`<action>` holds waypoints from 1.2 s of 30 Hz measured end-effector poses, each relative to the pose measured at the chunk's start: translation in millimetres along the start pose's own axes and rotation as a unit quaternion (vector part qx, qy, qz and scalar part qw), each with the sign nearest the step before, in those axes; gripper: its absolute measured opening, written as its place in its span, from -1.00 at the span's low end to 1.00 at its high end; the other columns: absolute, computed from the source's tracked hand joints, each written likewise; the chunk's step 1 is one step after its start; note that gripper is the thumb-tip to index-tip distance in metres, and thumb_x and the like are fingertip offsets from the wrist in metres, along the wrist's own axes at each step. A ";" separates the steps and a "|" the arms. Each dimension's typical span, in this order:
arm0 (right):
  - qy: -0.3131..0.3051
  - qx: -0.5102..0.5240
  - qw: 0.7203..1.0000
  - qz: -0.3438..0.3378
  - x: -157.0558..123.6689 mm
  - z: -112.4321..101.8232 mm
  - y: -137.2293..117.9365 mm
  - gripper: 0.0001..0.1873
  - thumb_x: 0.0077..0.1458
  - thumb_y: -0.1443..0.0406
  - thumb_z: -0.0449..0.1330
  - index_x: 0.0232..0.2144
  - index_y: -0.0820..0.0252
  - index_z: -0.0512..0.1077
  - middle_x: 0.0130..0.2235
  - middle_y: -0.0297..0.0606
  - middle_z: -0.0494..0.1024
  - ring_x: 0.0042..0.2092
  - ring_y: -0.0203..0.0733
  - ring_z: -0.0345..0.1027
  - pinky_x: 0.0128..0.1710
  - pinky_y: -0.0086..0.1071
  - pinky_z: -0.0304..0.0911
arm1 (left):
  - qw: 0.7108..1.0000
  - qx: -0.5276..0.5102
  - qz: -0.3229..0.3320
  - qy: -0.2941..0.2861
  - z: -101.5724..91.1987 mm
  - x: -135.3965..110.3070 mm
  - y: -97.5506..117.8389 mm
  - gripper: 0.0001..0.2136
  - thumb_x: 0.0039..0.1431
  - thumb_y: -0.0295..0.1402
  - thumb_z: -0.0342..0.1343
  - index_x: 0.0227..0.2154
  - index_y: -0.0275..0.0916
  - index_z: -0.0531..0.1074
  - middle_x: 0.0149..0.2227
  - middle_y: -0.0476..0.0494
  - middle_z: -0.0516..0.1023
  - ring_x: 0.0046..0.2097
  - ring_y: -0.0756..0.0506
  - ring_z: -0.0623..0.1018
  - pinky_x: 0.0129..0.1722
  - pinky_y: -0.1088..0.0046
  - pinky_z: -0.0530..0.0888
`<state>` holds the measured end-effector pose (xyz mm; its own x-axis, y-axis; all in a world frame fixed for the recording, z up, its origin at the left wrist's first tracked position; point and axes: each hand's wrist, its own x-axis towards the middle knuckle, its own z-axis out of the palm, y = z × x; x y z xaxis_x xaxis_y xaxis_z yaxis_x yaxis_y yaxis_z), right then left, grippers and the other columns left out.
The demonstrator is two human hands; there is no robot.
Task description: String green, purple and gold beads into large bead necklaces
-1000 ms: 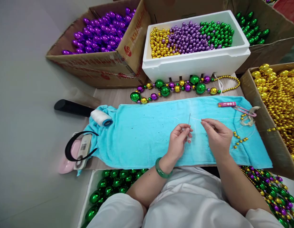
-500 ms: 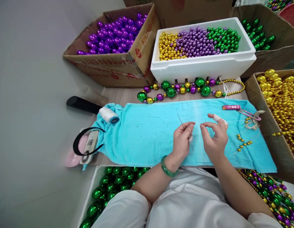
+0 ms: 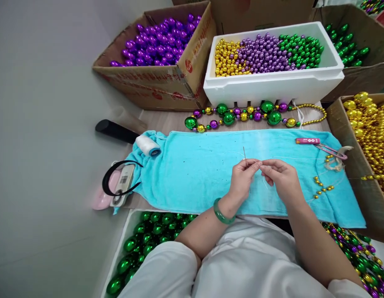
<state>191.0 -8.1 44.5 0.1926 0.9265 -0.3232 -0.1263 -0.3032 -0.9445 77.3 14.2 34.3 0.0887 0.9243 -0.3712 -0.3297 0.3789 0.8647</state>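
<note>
Over the turquoise towel (image 3: 192, 174), my left hand (image 3: 243, 180) pinches a thin needle (image 3: 244, 152) whose tip points up and away. My right hand (image 3: 280, 178) is closed in a pinch right beside it, fingertips touching the left ones, holding a thin clear thread (image 3: 300, 158) that runs right toward a short run of small gold beads (image 3: 322, 187). A green bangle (image 3: 222, 213) sits on my left wrist.
A white foam box (image 3: 272, 85) holds gold, purple and green beads. Cardboard boxes of purple beads (image 3: 157, 41), green beads (image 3: 347, 37) and gold beads (image 3: 370, 128) surround it. A finished necklace (image 3: 241, 116), thread spool (image 3: 147, 145) and snips (image 3: 330, 149) lie nearby. A tray of green beads (image 3: 142, 244) sits below.
My hands have come together at the fingertips. The right hand's raised fingers have folded down into a pinch, and the needle now stands upright instead of slanting left.
</note>
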 end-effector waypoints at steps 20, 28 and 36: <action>0.150 -0.085 0.961 -0.215 -2.3 14.2 -11.9 -0.93 -0.01 0.32 0.16 -0.51 0.20 0.38 -0.25 -0.21 0.43 -0.21 -0.20 0.36 -0.51 -0.46 0.29 | 0.992 0.048 0.027 -0.113 -6.8 -3.5 -13.8 -0.63 0.17 -0.12 0.08 -0.10 -0.27 0.48 -0.51 0.04 0.31 -0.56 0.12 0.28 -0.63 0.61 0.25; 0.111 -0.053 0.981 -0.152 -7.7 17.3 -16.9 -0.94 -0.09 0.36 0.15 -0.56 0.17 0.34 -0.27 -0.22 0.49 -0.25 -0.20 0.39 -0.47 -0.43 0.32 | 0.994 0.048 0.024 -0.100 -4.6 -6.7 -15.0 -0.61 0.10 -0.10 0.15 -0.15 -0.32 0.52 -0.60 0.06 0.31 -0.60 0.13 0.25 -0.64 0.60 0.22; 0.100 -0.051 0.982 -0.151 -5.8 15.0 -14.5 -0.95 -0.10 0.37 0.16 -0.57 0.19 0.39 -0.29 -0.24 0.50 -0.30 -0.24 0.39 -0.41 -0.41 0.31 | 0.993 0.041 0.021 -0.109 -7.3 -6.1 -17.3 -0.60 0.10 -0.09 0.15 -0.16 -0.33 0.52 -0.61 0.07 0.31 -0.60 0.12 0.25 -0.63 0.60 0.22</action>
<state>177.1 -5.7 60.9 0.3946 0.9185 -0.0235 0.0627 -0.0524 -0.9967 75.5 1.7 19.2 0.2801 0.9239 -0.2605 -0.2610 0.3345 0.9055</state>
